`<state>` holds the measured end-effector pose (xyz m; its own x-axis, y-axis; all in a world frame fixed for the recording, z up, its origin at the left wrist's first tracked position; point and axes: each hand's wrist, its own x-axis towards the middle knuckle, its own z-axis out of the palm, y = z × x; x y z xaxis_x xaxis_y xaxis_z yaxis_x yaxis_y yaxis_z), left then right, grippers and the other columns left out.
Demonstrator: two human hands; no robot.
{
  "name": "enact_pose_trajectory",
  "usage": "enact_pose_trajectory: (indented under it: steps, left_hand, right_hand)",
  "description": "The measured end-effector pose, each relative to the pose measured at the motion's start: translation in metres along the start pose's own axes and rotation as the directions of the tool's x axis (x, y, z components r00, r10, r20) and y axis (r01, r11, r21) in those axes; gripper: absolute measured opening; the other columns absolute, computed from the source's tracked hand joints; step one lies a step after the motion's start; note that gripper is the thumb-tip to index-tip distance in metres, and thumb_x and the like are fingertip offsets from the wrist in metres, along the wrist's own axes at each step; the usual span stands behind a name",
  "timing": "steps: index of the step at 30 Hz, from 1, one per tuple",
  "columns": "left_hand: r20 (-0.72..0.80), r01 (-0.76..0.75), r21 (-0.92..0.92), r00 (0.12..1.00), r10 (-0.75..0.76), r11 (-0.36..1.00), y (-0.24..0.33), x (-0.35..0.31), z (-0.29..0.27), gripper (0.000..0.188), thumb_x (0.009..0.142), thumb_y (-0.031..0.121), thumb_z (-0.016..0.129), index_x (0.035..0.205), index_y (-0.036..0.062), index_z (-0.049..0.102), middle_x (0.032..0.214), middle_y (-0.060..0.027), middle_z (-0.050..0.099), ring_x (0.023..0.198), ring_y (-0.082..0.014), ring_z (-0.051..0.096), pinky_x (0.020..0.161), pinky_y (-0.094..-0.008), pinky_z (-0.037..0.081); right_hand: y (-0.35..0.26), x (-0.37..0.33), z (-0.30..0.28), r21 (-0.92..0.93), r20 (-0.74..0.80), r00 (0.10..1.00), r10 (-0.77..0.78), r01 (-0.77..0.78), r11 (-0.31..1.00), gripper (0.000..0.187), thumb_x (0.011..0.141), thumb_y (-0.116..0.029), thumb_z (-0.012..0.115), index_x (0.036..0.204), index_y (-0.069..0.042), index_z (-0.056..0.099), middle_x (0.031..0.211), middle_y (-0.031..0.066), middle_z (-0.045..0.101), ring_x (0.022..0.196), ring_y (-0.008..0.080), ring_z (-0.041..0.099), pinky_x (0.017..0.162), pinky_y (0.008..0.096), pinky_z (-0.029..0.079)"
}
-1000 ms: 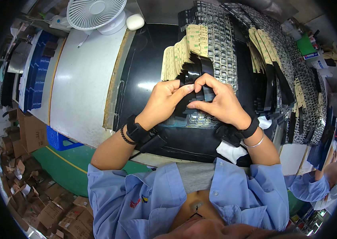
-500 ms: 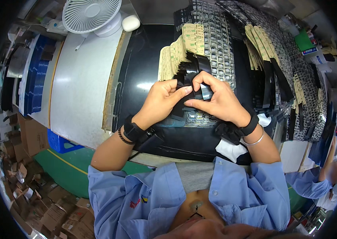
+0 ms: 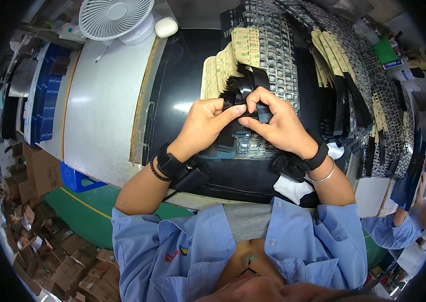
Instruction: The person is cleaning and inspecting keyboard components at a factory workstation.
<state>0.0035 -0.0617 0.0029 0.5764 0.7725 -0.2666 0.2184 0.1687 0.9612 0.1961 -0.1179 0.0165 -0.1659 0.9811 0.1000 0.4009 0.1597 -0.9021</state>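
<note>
Our right hand (image 3: pixel 281 123) has shifted its thumb upward, nearer to our left hand (image 3: pixel 203 123). With the left fingers we pinch the black strips (image 3: pixel 245 86); whether the right fingers grip them also, we cannot tell. These strips form one fanned bundle upon patterned sheets (image 3: pixel 279 65); how many are finished, we cannot count. Another bundle (image 3: pixel 341 100), rightward, is untouched. Leftward, the dark mat (image 3: pixel 180 83) offers open room until its edge.

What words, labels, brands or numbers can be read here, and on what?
I won't copy print out, but it shows here:
Cream adhesive backings: green print, small.
Blue boxes: pale script, blurred.
Cardboard cartons: dark print, too small to read.
Blue shirt: red embroidery, unreadable.
Box at right: lettering.
</note>
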Motion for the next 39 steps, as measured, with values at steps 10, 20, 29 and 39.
enact_pose_trajectory:
  steps: [10, 20, 29, 39]
  left_hand:
    - [0.06, 0.02, 0.041, 0.998, -0.023, 0.999, 0.005, -0.001, -0.003, 0.036, 0.097, 0.029, 0.061, 0.07, 0.0051, 0.061, 0.059, 0.0082, 0.045, 0.053, -0.0006, 0.039, 0.047, -0.0195, 0.032]
    - [0.425, 0.357, -0.53, 0.897, -0.123, 0.769, 0.003, 0.007, -0.026, 0.027, 0.1, 0.027, 0.053, 0.114, 0.0041, 0.059, 0.104, -0.0067, 0.067, 0.089, -0.0137, 0.067, 0.078, -0.0279, 0.054]
    - [0.218, 0.093, -0.375, 0.976, -0.01, 0.922, 0.011, 0.005, 0.005, 0.021, 0.1, 0.015, 0.053, 0.105, -0.0039, 0.061, 0.089, -0.0087, 0.069, 0.075, -0.0109, 0.064, 0.067, -0.0232, 0.051]
    - [0.385, 0.062, -0.727, 0.862, 0.33, 0.684, 0.023, -0.017, -0.009, 0.023, 0.101, 0.017, 0.049, 0.116, -0.0006, 0.049, 0.101, -0.0085, 0.06, 0.087, -0.0155, 0.061, 0.079, -0.0299, 0.052]
  right_hand:
    - [0.005, 0.004, -0.005, -0.012, -0.055, 0.998, -0.029, 0.028, 1.0, 0.022, 0.082, -0.009, 0.071, 0.095, -0.006, 0.054, 0.085, -0.0021, 0.059, 0.054, 0.0058, 0.046, 0.047, 0.0235, 0.035]
    - [-0.009, -0.004, 0.001, -0.005, 0.018, 0.993, -0.113, 0.113, 0.994, 0.02, 0.082, -0.008, 0.07, 0.087, -0.008, 0.051, 0.076, 0.0042, 0.054, 0.063, 0.0125, 0.051, 0.057, 0.0288, 0.043]
    - [-0.049, -0.022, -0.013, -0.15, 0.395, 0.911, -0.119, 0.192, 0.97, 0.045, 0.084, -0.02, 0.073, 0.124, -0.018, 0.053, 0.069, 0.008, 0.066, 0.061, 0.025, 0.066, 0.056, 0.0342, 0.05]
    - [-0.03, -0.019, -0.064, 0.269, 0.014, 0.802, 0.597, -0.578, 0.77, 0.069, 0.097, -0.064, 0.035, 0.111, -0.001, 0.059, 0.098, 0.0141, 0.069, 0.079, 0.0187, 0.067, 0.066, 0.0317, 0.055]
